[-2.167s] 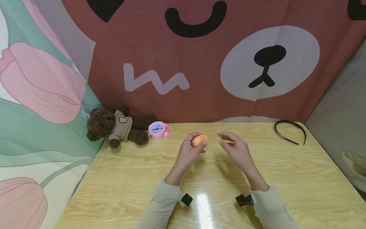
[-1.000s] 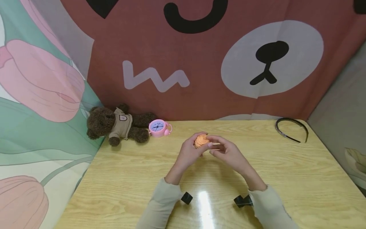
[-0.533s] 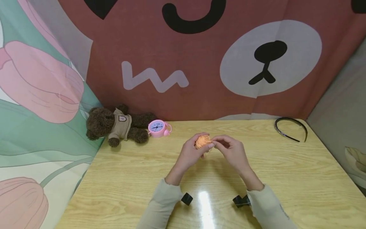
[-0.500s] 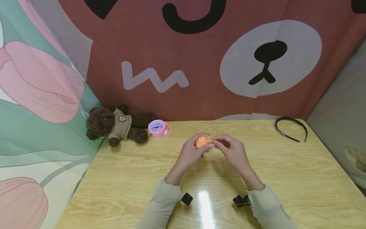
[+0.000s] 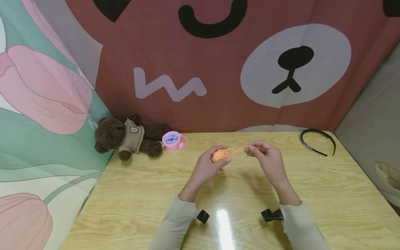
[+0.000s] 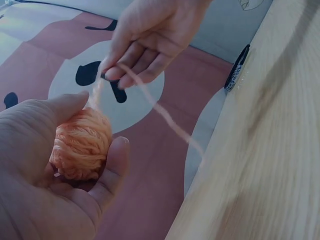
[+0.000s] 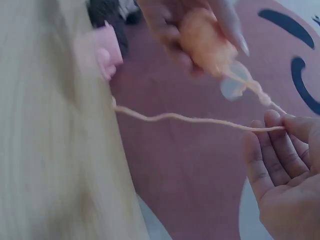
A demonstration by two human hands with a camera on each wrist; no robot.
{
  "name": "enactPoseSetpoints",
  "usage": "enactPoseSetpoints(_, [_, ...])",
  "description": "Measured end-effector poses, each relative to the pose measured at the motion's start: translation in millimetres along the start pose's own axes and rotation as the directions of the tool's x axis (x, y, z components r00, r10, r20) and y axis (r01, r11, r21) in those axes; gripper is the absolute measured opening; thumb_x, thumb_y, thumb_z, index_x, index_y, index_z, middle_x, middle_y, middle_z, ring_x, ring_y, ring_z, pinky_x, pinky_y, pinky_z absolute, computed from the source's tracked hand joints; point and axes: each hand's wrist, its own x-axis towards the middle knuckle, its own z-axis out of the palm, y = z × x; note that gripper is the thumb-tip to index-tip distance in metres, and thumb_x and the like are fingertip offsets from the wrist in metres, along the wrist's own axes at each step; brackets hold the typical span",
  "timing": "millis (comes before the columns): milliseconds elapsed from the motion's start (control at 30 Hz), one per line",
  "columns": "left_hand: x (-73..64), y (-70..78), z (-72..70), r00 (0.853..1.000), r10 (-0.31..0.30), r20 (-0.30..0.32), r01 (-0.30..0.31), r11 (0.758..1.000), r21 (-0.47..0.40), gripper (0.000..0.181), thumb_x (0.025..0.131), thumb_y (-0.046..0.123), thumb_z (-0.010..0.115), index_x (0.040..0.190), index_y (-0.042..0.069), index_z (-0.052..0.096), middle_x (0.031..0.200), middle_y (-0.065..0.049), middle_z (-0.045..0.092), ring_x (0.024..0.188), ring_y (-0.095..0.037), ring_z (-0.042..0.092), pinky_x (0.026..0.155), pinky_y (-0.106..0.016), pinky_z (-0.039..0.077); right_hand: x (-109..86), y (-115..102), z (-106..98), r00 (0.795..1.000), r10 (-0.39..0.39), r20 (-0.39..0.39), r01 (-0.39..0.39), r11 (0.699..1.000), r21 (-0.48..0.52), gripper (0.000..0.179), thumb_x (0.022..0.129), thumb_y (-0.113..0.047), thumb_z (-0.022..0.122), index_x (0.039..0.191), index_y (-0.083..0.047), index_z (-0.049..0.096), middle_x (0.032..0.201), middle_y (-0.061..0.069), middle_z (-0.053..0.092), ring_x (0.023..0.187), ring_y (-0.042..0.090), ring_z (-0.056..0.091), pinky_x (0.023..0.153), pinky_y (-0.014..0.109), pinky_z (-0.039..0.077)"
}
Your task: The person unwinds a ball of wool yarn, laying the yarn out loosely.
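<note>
An orange ball of yarn [image 5: 220, 156] sits in my left hand [image 5: 205, 168], the fingers and thumb curled round it above the table. To the right, my right hand [image 5: 271, 161] pinches a yarn strand [image 5: 239, 148] between thumb and fingertips. The strand runs from the ball across to those fingertips, slightly tangled on the way. In the left wrist view the wound yarn ball [image 6: 82, 145] shows between thumb and fingers. A loose yarn end [image 7: 195, 119] hangs from the pinch in the right wrist view.
A brown teddy bear [image 5: 132, 137] lies at the back left of the wooden table [image 5: 140, 208]. Beside its feet is a pink alarm clock [image 5: 172, 140]. A black headband [image 5: 317, 142] lies at the back right. A printed cloth [image 5: 218, 114] hangs behind the table.
My right hand first came to the yarn ball, took hold of a strand, then moved right, drawing it out. My left hand has kept the ball in nearly the same place.
</note>
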Motion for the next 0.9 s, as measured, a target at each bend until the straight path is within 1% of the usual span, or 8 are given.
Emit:
enactPoseSetpoints(100, [0.3, -0.5, -3.6, 1.000, -0.001, -0.009, 0.001, 1.000, -0.023, 0.040, 0.089, 0.032, 0.079, 0.127, 0.028, 0.068, 0.098, -0.007, 0.071, 0.068, -0.029, 0.069, 0.061, -0.043, 0.059, 3.1, 0, -15, 0.998, 0.031, -0.055, -0.029, 0.998, 0.049, 0.030, 0.099, -0.019, 0.067, 0.109, 0.010, 0.065, 0.085, -0.010, 0.075, 0.081, 0.006, 0.071, 0.078, 0.020, 0.060])
enactPoseSetpoints(233, [0.0, -1.1, -9.1, 1.000, -0.016, -0.023, 0.015, 0.999, -0.047, 0.039, 0.089, 0.032, 0.080, 0.126, 0.029, 0.068, 0.102, -0.008, 0.071, 0.068, -0.023, 0.068, 0.065, -0.048, 0.060, 4.2, -1, -37, 0.988, 0.070, -0.139, -0.050, 0.988, 0.143, 0.029, 0.098, -0.019, 0.069, 0.108, 0.008, 0.065, 0.086, -0.006, 0.076, 0.081, 0.007, 0.072, 0.077, 0.019, 0.059])
enactPoseSetpoints(367, [-1.0, -0.8, -13.6, 0.999, -0.025, -0.035, 0.023, 0.999, -0.038, 0.041, 0.088, 0.032, 0.080, 0.127, 0.026, 0.068, 0.105, -0.008, 0.069, 0.070, -0.016, 0.065, 0.068, -0.049, 0.061, 5.3, 0, -56, 0.969, 0.108, -0.221, -0.060, 0.975, 0.215, 0.026, 0.097, -0.017, 0.069, 0.109, 0.006, 0.065, 0.087, -0.003, 0.076, 0.082, 0.008, 0.072, 0.076, 0.017, 0.059])
enactPoseSetpoints(433, [-1.3, -0.6, -15.2, 0.999, -0.028, -0.037, 0.027, 0.999, -0.029, 0.043, 0.088, 0.033, 0.081, 0.128, 0.025, 0.067, 0.105, -0.008, 0.068, 0.071, -0.013, 0.063, 0.069, -0.050, 0.061, 6.7, 0, -64, 0.954, 0.138, -0.267, -0.065, 0.963, 0.263, 0.025, 0.097, -0.015, 0.069, 0.109, 0.006, 0.065, 0.086, -0.002, 0.076, 0.081, 0.009, 0.072, 0.074, 0.017, 0.059])
enactPoseSetpoints(533, [-1.1, -0.4, -17.5, 0.999, -0.025, -0.045, 0.025, 1.000, -0.011, 0.045, 0.088, 0.033, 0.080, 0.130, 0.022, 0.067, 0.105, -0.008, 0.068, 0.071, -0.012, 0.061, 0.067, -0.048, 0.060, 10.0, 1, -73, 0.915, 0.198, -0.353, -0.055, 0.925, 0.377, 0.021, 0.096, -0.010, 0.069, 0.106, 0.007, 0.064, 0.083, 0.003, 0.076, 0.075, 0.013, 0.072, 0.070, 0.020, 0.060])
enactPoseSetpoints(667, [0.5, -2.2, -21.6, 0.997, -0.009, -0.081, 0.010, 1.000, 0.015, 0.045, 0.090, 0.033, 0.079, 0.132, 0.022, 0.066, 0.104, -0.008, 0.070, 0.067, -0.018, 0.064, 0.062, -0.038, 0.058, 12.6, 2, -86, 0.844, 0.285, -0.454, -0.029, 0.870, 0.492, 0.018, 0.094, -0.008, 0.070, 0.103, 0.006, 0.064, 0.082, 0.007, 0.075, 0.072, 0.016, 0.073, 0.068, 0.022, 0.061])
enactPoseSetpoints(833, [2.8, -3.7, -27.3, 0.993, 0.003, -0.116, -0.004, 1.000, -0.009, 0.043, 0.092, 0.032, 0.077, 0.132, 0.021, 0.066, 0.104, -0.011, 0.071, 0.068, -0.021, 0.069, 0.062, -0.033, 0.059, 11.9, 7, -102, 0.765, 0.342, -0.546, -0.007, 0.852, 0.524, 0.011, 0.095, -0.004, 0.068, 0.101, 0.005, 0.066, 0.082, 0.007, 0.074, 0.073, 0.016, 0.073, 0.067, 0.020, 0.061])
enactPoseSetpoints(900, [3.1, -3.2, -28.9, 0.993, -0.003, -0.119, -0.001, 0.999, -0.034, 0.043, 0.092, 0.031, 0.077, 0.132, 0.020, 0.066, 0.105, -0.012, 0.071, 0.069, -0.017, 0.068, 0.064, -0.034, 0.060, 11.7, 9, -106, 0.738, 0.342, -0.581, 0.006, 0.858, 0.513, 0.005, 0.095, -0.001, 0.067, 0.098, 0.003, 0.067, 0.084, 0.006, 0.072, 0.071, 0.015, 0.071, 0.066, 0.018, 0.060])
